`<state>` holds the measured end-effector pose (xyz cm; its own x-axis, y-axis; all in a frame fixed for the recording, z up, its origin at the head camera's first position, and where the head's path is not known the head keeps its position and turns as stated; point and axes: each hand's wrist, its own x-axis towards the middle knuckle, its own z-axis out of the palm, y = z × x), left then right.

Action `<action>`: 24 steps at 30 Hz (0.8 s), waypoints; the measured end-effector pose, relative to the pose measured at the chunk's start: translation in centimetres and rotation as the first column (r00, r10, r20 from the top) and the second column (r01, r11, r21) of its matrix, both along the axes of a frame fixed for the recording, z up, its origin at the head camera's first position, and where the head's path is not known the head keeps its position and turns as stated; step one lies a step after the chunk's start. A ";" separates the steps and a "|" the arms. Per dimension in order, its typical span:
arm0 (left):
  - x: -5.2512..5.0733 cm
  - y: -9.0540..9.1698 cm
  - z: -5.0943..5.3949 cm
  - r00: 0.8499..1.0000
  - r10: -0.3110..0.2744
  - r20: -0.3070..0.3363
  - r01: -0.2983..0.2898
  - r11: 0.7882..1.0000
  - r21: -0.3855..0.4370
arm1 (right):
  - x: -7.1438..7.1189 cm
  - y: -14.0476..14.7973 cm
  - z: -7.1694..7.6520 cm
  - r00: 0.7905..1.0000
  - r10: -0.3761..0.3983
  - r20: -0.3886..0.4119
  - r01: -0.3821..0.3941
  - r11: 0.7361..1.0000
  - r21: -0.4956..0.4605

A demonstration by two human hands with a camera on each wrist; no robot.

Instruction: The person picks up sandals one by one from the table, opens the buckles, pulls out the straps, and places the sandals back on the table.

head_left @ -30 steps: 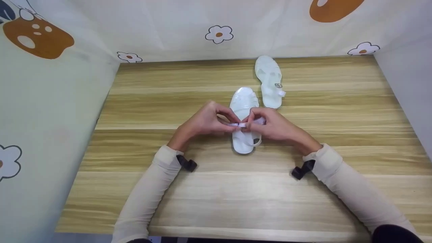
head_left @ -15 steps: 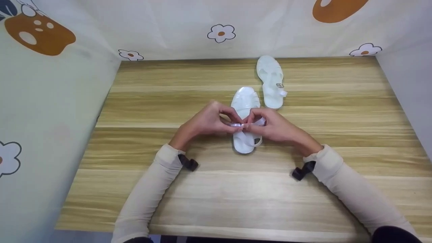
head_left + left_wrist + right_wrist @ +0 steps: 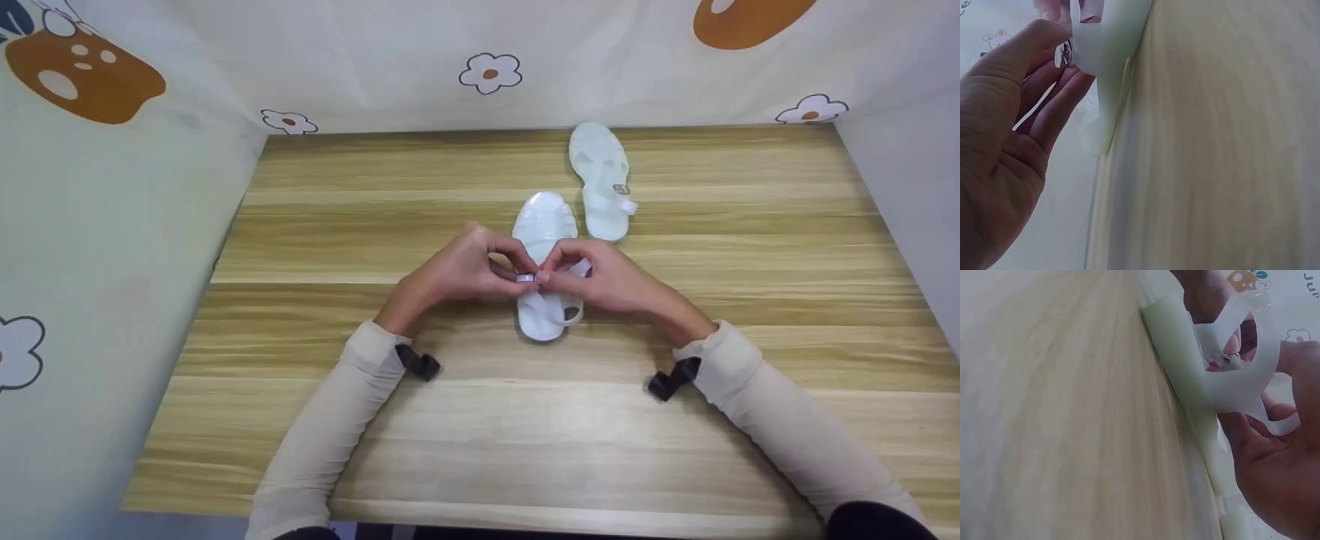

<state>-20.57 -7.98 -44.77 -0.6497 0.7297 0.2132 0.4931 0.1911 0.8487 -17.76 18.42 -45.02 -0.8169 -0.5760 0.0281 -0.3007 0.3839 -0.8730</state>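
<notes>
A white sandal (image 3: 545,217) lies on the table, toe pointing away, its heel end near me. Over its middle, my left hand (image 3: 474,264) pinches the ankle strap's small metal buckle (image 3: 1064,53) between thumb and fingers. My right hand (image 3: 615,279) pinches the ankle strap (image 3: 1283,426) close by, with the fingertips of both hands nearly meeting. In the right wrist view, the heel strap (image 3: 1266,337) arches up from the sole in front of the fingers. Fingertips hide how the strap sits in the buckle.
A second white sandal (image 3: 598,161), with its buckle and strap lying at its right side, rests beyond the first near the back wall. The wood-grain table (image 3: 510,435) meets patterned cloth walls (image 3: 390,67) at the back and sides.
A short stretch of strap that showed between the fingertips is now mostly covered. The right fingertips have shifted slightly left, toward the left hand. Both sandals stay in place.
</notes>
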 end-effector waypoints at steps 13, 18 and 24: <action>0.0 -0.1 0.0 0.999 -0.005 0.041 0.005 1.000 0.007 | 0.0 0.1 -0.1 1.000 0.013 0.022 -0.013 0.999 -0.032; 0.0 -0.1 0.1 0.999 -0.008 0.032 0.008 1.000 -0.005 | 0.0 0.1 -0.2 1.000 0.013 0.029 -0.012 0.999 -0.038; -0.1 -0.1 0.0 1.000 -0.010 0.029 0.010 1.000 0.014 | -0.1 0.1 -0.1 1.000 0.024 0.001 -0.024 0.999 -0.026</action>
<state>-20.64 -8.11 -44.75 -0.6486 0.7333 0.2041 0.4699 0.1749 0.8652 -17.88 18.53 -45.16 -0.8032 -0.5942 0.0421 -0.3080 0.3537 -0.8832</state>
